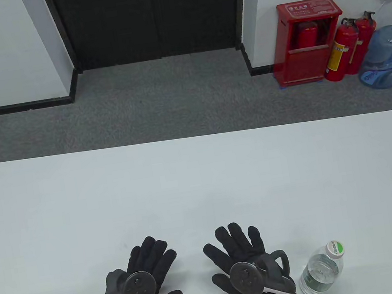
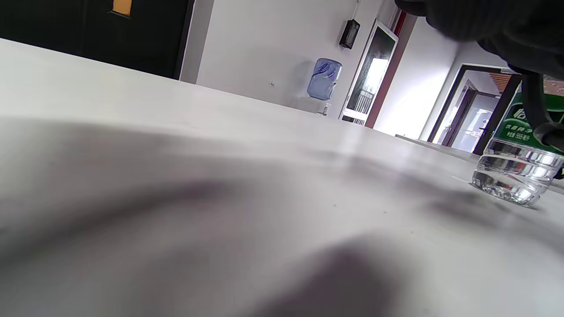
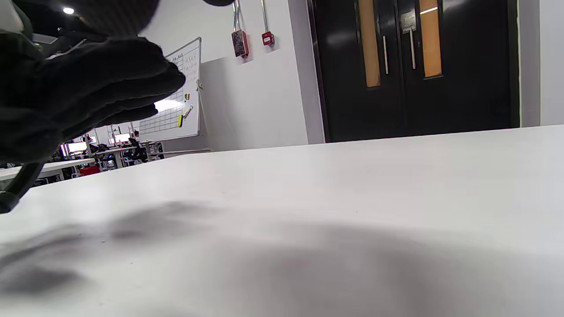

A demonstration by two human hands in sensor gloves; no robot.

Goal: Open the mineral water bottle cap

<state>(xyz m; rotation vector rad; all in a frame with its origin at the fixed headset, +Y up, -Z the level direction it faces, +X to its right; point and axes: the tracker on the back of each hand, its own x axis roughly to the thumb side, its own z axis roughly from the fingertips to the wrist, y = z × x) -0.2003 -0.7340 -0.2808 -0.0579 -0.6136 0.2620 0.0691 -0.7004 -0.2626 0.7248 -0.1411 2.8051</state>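
A clear mineral water bottle [image 1: 319, 272] with a green and white cap [image 1: 335, 248] stands upright at the table's near right, close to the front edge. Its ribbed base and green label also show at the right of the left wrist view [image 2: 513, 174]. My left hand [image 1: 146, 272] lies palm down over the table, fingers spread, holding nothing. My right hand [image 1: 235, 249] lies the same way, just left of the bottle and apart from it. In the right wrist view the glove at the left is my left hand [image 3: 88, 88].
The white table [image 1: 202, 190] stretches wide ahead of both hands. Beyond its far edge lie grey carpet, a black double door, a red extinguisher cabinet [image 1: 309, 40], two extinguishers and a large blue water jug [image 1: 386, 56].
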